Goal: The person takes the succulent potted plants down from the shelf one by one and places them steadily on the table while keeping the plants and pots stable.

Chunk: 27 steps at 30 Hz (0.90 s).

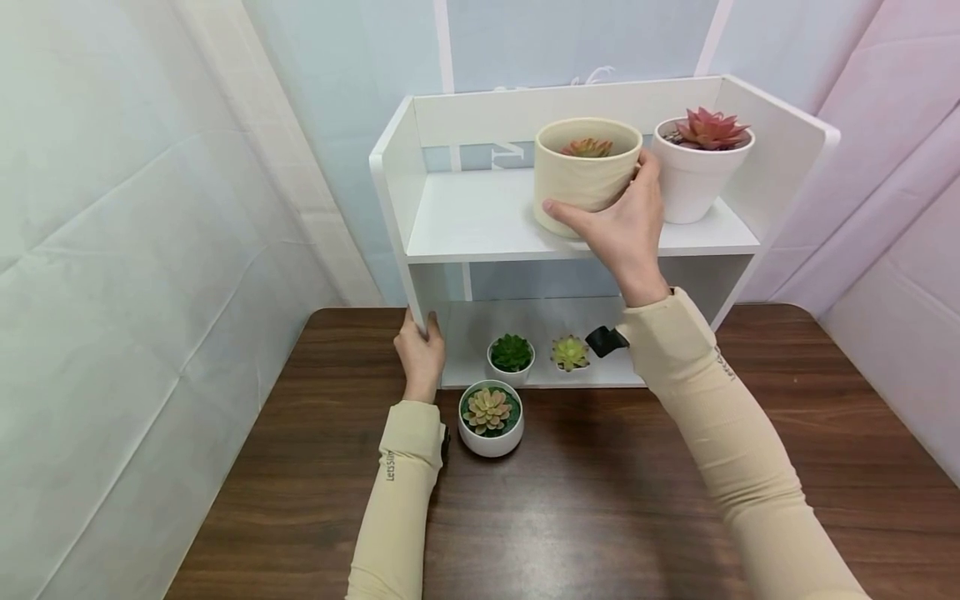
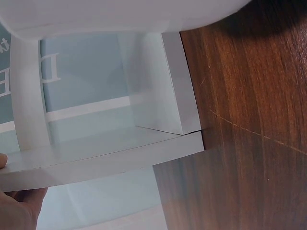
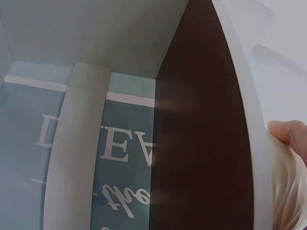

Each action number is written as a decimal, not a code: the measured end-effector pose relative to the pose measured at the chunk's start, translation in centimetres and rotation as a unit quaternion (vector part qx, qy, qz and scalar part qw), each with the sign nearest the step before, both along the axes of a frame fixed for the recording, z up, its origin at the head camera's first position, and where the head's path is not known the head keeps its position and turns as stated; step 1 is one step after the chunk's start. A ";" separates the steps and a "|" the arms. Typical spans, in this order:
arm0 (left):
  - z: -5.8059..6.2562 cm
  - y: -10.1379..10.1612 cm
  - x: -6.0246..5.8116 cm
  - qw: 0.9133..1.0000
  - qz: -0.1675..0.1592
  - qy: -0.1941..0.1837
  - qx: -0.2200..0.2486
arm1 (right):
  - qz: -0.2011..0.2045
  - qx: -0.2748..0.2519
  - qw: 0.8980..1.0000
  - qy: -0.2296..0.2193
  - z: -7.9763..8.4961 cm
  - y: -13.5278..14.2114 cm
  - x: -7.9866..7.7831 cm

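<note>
On the upper board of a white two-tier shelf (image 1: 480, 217), my right hand (image 1: 626, 221) grips a cream flower pot (image 1: 577, 187) with an orange-tipped succulent inside. Its thumb lies across the pot's front and the fingers go round the right side. The right wrist view catches only part of that hand (image 3: 295, 136) and the pot (image 3: 288, 187) beyond the board's edge. My left hand (image 1: 420, 354) holds the shelf's left side panel near the bottom, thumb inside. In the left wrist view, fingers (image 2: 31, 203) show at the panel's edge.
Right of the cream pot stands a white pot (image 1: 690, 179) with a red succulent. A green succulent (image 1: 511, 353) and a small yellow-green one (image 1: 570, 353) sit on the lower board. A white bowl-shaped pot (image 1: 491, 442) is on the wooden table (image 1: 570, 517) in front.
</note>
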State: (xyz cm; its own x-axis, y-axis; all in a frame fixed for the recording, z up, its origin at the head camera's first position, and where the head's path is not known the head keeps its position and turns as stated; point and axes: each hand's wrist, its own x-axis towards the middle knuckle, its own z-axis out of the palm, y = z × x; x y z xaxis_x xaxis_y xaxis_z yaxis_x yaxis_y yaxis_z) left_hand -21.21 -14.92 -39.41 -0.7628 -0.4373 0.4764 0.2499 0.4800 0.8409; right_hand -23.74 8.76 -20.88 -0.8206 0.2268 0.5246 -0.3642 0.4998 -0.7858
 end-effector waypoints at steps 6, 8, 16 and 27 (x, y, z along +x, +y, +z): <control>-0.1 -0.1 0.0 1.000 0.001 0.002 0.004 | 0.013 0.001 1.000 -0.003 0.0 0.1 0.4; 0.0 -0.1 0.0 1.000 -0.001 0.003 0.004 | 0.019 -0.003 1.000 -0.001 0.0 0.1 0.5; -0.2 -0.1 0.0 1.000 -0.004 -0.008 0.008 | 0.028 -0.012 1.000 0.001 -0.1 0.4 1.4; -0.3 -0.3 -0.2 1.000 -0.008 -0.002 0.007 | 0.033 -0.018 0.999 0.013 0.0 0.9 3.3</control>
